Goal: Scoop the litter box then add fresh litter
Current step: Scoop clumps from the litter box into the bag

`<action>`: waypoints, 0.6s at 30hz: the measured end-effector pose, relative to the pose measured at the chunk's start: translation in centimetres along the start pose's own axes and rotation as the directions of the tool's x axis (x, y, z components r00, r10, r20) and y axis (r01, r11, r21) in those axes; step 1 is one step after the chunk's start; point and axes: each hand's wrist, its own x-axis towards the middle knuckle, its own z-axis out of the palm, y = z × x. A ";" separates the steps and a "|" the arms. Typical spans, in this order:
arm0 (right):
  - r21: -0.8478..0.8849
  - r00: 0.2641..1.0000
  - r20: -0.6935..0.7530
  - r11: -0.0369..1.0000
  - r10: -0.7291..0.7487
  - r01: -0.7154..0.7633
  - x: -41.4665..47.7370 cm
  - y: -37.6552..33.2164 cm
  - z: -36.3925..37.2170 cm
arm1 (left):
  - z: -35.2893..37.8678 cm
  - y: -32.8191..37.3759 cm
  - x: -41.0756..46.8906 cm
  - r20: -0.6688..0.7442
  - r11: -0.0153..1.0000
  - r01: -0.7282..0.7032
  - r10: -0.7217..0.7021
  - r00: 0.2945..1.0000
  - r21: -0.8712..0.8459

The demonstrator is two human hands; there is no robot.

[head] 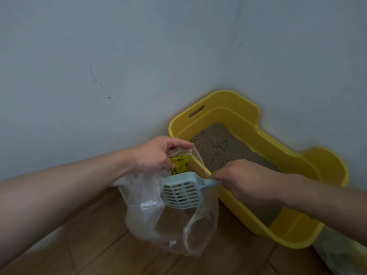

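Beside the yellow litter box (234,114) in the far-right corner, my left hand (156,153) pinches open a clear plastic bag (143,211) while my right hand (248,181) grips the pale-blue slotted scoop (183,193) inside it.

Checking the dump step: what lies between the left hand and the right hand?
Head view: the pale blue scoop, held over the clear plastic bag.

Counted in view are two hands, the left hand (153,153) and right hand (248,181), one yellow litter box (294,233), one blue slotted scoop (183,193), one clear plastic bag (143,215), and one pale sack (337,257) at the corner.
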 end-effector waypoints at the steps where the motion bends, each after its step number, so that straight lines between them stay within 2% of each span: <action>1: 0.014 1.000 -0.006 1.000 0.009 -0.008 0.0 0.2 0.1 | -0.1 0.2 0.0 -0.007 1.000 0.013 -0.013 1.000 -0.004; 6: 0.159 0.999 0.001 0.986 0.047 -0.047 -0.4 1.5 0.5 | 0.5 0.5 -0.1 -0.056 0.999 0.045 -0.047 0.997 -0.030; 10: 0.251 0.999 -0.017 0.967 0.046 -0.040 -0.8 1.9 1.0 | 0.6 0.1 -0.4 -0.040 0.997 0.063 -0.064 0.997 -0.041; 13: 0.325 0.997 -0.051 0.945 0.061 -0.041 -1.5 2.0 0.5 | 0.7 0.5 -0.8 -0.069 0.992 0.067 -0.075 0.995 -0.110; 18: 0.306 0.988 -0.107 0.949 0.114 -0.077 -3.2 2.3 0.4 | 0.0 -0.1 0.1 -0.073 0.984 0.046 -0.060 0.996 -0.174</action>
